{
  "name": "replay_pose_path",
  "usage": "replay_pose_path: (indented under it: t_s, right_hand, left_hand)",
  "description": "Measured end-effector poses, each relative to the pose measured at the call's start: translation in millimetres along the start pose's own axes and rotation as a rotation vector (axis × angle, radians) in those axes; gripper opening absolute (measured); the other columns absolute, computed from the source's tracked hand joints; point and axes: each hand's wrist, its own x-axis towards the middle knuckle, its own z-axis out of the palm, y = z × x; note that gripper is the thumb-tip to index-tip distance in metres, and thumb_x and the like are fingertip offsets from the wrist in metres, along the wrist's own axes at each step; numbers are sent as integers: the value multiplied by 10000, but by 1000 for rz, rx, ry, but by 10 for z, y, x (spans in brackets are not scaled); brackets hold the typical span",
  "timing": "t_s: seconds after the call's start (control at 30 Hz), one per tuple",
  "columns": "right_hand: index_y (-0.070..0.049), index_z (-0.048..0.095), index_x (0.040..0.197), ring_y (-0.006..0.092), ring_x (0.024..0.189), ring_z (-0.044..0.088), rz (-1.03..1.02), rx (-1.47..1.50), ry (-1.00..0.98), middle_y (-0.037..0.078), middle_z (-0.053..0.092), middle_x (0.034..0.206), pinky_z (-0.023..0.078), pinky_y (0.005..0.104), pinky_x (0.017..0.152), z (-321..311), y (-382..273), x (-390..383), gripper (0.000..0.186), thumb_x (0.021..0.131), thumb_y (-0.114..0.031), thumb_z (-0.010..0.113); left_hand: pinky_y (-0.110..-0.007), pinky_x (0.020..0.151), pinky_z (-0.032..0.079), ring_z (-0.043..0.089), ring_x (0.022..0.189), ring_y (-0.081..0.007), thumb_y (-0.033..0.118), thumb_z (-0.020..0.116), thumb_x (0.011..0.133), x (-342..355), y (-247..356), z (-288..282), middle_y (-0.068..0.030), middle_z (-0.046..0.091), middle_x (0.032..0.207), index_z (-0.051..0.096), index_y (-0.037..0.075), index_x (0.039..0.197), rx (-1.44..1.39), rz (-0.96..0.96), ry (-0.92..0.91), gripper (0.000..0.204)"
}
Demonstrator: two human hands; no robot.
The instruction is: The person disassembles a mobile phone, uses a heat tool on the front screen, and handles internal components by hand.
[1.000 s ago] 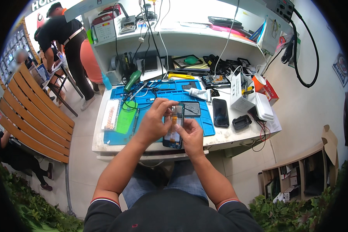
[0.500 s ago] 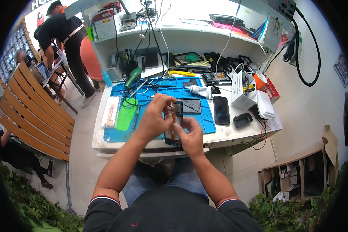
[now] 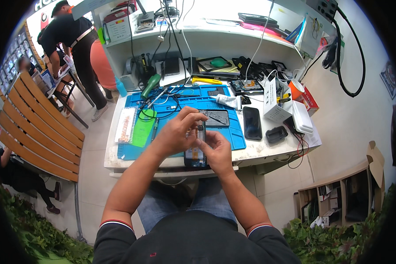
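- At the near edge of a cluttered white bench (image 3: 268, 152), a slim, dark, rectangular phone with exposed inner parts (image 3: 195, 155) sits upright in view between a worker's two bare hands; whether its lower end touches the bench is unclear.
- The right hand (image 3: 216, 151) has a closed grip on the phone's right side, thumb over the open face, fingers wrapped toward the back.
- The left hand (image 3: 179, 131) curls over the upper end, thumb and fingers drawn nearly together; whether that grip pinches a part or only touches is hidden.
- The phone looks light and stiff along its frame, likely slick at the edges, with fragile parts inside, among them a thin orange-brown strip; the long side edges seem the safest hold, with little pressure on the open face.
- Just beyond the hands, a black rectangular tray-like panel (image 3: 217, 118) lies on a blue rubbery work mat (image 3: 236, 132), with a black-screened phone (image 3: 252, 123) to the right of the mat.
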Motion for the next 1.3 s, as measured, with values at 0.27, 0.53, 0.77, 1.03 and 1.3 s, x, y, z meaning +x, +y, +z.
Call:
replay_pose_path:
  t_s: [0.27,0.53,0.77,1.03,1.3]
  right_hand:
    - [41,713,1288,109,1014,749,18,2,-30,78,809,1130,608,287,903,5,2,-7,344,1027,-126,862]
    - [36,745,1253,116,1003,752,-16,-163,-62,77,819,1101,603,304,896,-10,-13,-31,327,1012,-140,879]
    - [44,735,1274,149,1064,751,13,-277,-107,98,810,1147,580,341,989,15,-118,-51,331,1013,-115,863]
    - [41,729,1261,151,1085,756,43,-253,-111,94,812,1141,581,341,998,1,-85,-17,331,1009,-120,870]
    - [47,672,1287,135,1035,761,27,-37,-48,118,805,1157,612,314,939,-50,94,46,346,1048,-140,838]
  left_hand:
    - [-388,849,678,780,953,-258,-137,717,850,-16,-28,-61,-99,662,1262,702,133,1334,60,54,-80,554]
    - [-391,890,670,770,1028,-268,-116,754,840,93,-21,-184,-90,666,1266,707,134,1323,73,37,-223,546]
    - [-413,897,655,745,1097,-333,-87,801,745,159,11,-239,-98,675,1250,692,90,1237,114,62,-314,534]
    - [-437,906,638,735,1097,-335,20,980,644,223,47,-225,-80,676,1194,684,86,1171,187,44,-391,609]
    - [-375,888,626,727,1013,-265,-105,826,767,177,57,-343,-78,659,1165,696,71,1179,30,-18,-271,467]
